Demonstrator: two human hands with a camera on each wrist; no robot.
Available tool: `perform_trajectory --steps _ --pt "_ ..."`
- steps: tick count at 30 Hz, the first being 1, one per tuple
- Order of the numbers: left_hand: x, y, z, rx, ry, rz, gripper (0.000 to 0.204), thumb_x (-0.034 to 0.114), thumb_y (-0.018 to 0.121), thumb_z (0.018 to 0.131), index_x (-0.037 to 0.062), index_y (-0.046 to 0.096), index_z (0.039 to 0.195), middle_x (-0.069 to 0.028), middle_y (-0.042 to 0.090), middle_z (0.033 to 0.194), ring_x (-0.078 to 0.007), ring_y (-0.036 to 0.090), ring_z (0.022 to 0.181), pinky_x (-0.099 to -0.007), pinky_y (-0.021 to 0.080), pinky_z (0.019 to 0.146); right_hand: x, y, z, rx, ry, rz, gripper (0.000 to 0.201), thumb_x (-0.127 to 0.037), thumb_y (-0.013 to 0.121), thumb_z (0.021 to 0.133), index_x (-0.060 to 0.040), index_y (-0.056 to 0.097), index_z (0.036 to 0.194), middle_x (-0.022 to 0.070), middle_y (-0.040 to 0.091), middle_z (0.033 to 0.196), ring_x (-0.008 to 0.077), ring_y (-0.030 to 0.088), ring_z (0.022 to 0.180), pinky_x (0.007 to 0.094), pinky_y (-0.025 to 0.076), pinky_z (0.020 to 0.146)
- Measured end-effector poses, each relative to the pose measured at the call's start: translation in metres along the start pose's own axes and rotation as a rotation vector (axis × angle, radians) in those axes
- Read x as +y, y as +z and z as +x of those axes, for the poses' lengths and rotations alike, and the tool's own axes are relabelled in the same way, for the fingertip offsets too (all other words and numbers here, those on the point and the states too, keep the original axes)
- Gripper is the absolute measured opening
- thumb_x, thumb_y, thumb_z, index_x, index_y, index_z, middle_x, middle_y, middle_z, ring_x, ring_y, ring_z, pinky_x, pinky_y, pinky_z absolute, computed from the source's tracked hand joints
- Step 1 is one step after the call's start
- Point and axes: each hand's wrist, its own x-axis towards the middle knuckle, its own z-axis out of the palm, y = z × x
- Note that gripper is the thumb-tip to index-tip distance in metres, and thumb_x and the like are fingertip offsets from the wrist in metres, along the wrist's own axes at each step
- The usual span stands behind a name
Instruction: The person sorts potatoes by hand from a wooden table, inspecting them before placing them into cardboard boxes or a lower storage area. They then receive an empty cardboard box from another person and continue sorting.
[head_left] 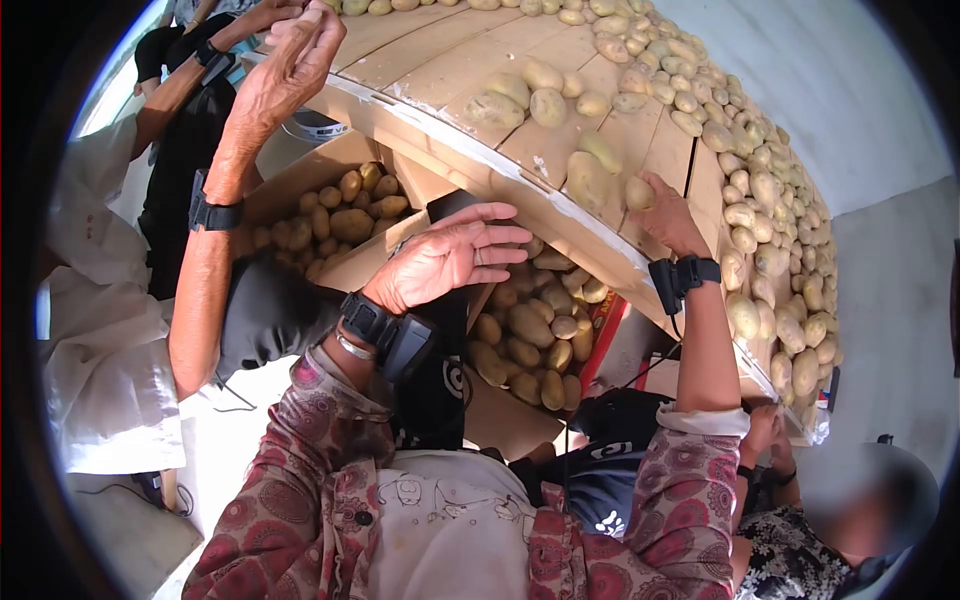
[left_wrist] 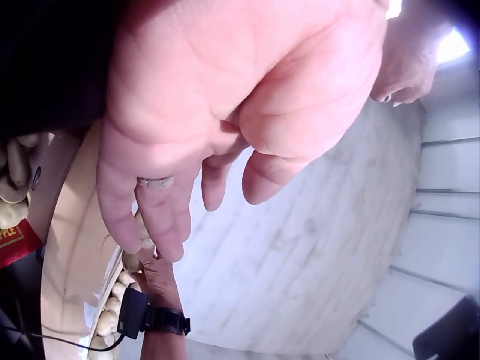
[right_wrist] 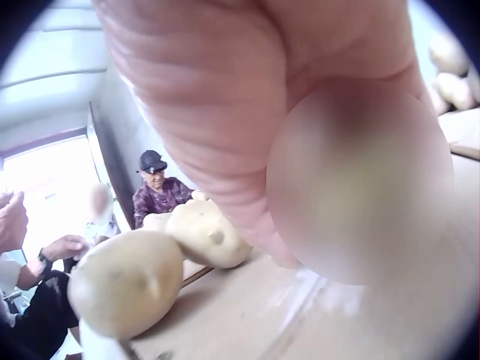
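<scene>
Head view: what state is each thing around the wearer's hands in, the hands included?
Left hand: open, fingers extended, holding nothing.
Right hand: gripping a potato.
Held potato: in the fingers; whether it touches the boards, I can't tell.
Left cardboard box: open-topped, potatoes inside.
Middle cardboard box: open-topped, potatoes inside.
Boarded tabletop: partly covered with potatoes.

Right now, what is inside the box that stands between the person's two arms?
Potatoes lie heaped in the box. The table hides its far part, and the upper potatoes cover whatever lies beneath them.
</scene>
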Motion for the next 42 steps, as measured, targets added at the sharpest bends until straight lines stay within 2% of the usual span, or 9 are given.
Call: perform_trajectory --steps 4,7,17,22,24,28,33,37,42 --pt "-0.007 0.002 0.003 -0.040 0.003 0.018 0.048 0.029 0.048 0.096 0.0062 0.034 0.136 -0.0167 0.045 0.133 -0.0251 0.050 0.117 -0.0387 0.042 0.097 -0.005 0.006 -0.076 0.020 -0.155 0.170 0.069 -0.014 0.072 0.070 -0.0104 0.045 0.133 0.0179 0.058 0.115 0.0306 0.058 0.103 0.0336 0.046 0.090" --pt "-0.013 0.006 0.006 -0.042 -0.025 0.012 0.046 0.027 0.043 0.097 0.0067 0.033 0.137 -0.0172 0.044 0.135 -0.0257 0.049 0.119 -0.0390 0.041 0.098 -0.038 0.000 -0.131 -0.208 -0.081 0.781 0.062 -0.005 0.068 0.075 -0.0083 0.046 0.133 0.0065 0.058 0.115 0.0142 0.056 0.100 0.0243 0.044 0.090" --pt "-0.042 0.020 0.022 -0.059 -0.079 0.107 0.046 0.028 0.043 0.098 0.0060 0.033 0.138 -0.0204 0.042 0.136 -0.0300 0.048 0.121 -0.0416 0.041 0.099 -0.028 0.026 -0.143 -0.049 0.254 1.974 0.054 -0.052 0.042 0.092 -0.0075 0.052 0.120 0.0122 0.061 0.110 0.0288 0.061 0.094 0.0347 0.052 0.068" --pt "-0.054 0.041 0.034 -0.057 -0.230 0.168 0.045 0.033 0.040 0.099 0.0094 0.033 0.136 -0.0208 0.047 0.131 -0.0342 0.053 0.115 -0.0409 0.046 0.092 -0.024 0.036 -0.133 0.118 0.240 1.871 0.048 -0.046 0.041 0.095 -0.0082 0.053 0.122 0.0092 0.060 0.113 0.0226 0.059 0.100 0.0359 0.048 0.083" --pt "-0.059 0.043 0.040 -0.090 -0.283 0.123 0.051 0.040 0.037 0.099 0.0092 0.030 0.138 -0.0205 0.047 0.132 -0.0336 0.056 0.111 -0.0407 0.048 0.089 -0.036 0.039 -0.134 0.156 -0.078 1.419 0.036 -0.028 0.045 0.097 -0.0056 0.053 0.124 0.0070 0.058 0.116 0.0183 0.054 0.107 0.0348 0.044 0.091" --pt "-0.066 0.033 0.046 -0.104 -0.282 -0.015 0.064 0.054 0.036 0.094 0.0064 0.033 0.138 -0.0214 0.049 0.129 -0.0380 0.058 0.104 -0.0406 0.052 0.081 -0.058 0.049 -0.138 -0.068 -0.414 1.430 0.033 -0.017 0.050 0.096 -0.0049 0.051 0.126 0.0054 0.055 0.120 0.0114 0.049 0.113 0.0274 0.037 0.098" --pt "-0.060 0.026 0.037 -0.187 -0.174 -0.254 0.074 0.062 0.037 0.090 0.0032 0.038 0.135 -0.0220 0.051 0.126 -0.0407 0.058 0.100 -0.0408 0.051 0.078 -0.055 0.041 -0.134 -0.126 -0.367 1.673 0.035 -0.021 0.052 0.095 -0.0036 0.051 0.125 0.0069 0.055 0.121 0.0187 0.052 0.114 0.0330 0.040 0.097" --pt "-0.054 0.022 0.038 -0.029 -0.113 -0.210 0.065 0.055 0.042 0.091 0.0066 0.041 0.134 -0.0192 0.053 0.124 -0.0382 0.059 0.102 -0.0399 0.052 0.078 -0.034 0.040 -0.131 0.057 -0.010 1.533 0.035 -0.026 0.052 0.095 -0.0011 0.053 0.120 0.0114 0.059 0.115 0.0228 0.061 0.101 0.0341 0.052 0.083" --pt "-0.054 0.039 0.036 0.072 -0.106 0.044 0.063 0.050 0.041 0.093 0.0058 0.035 0.138 -0.0175 0.045 0.133 -0.0372 0.048 0.119 -0.0434 0.042 0.096 -0.022 0.044 -0.138 -0.311 0.173 1.424 0.049 -0.042 0.041 0.097 -0.0019 0.045 0.125 0.0173 0.059 0.110 0.0260 0.065 0.090 0.0330 0.052 0.074"
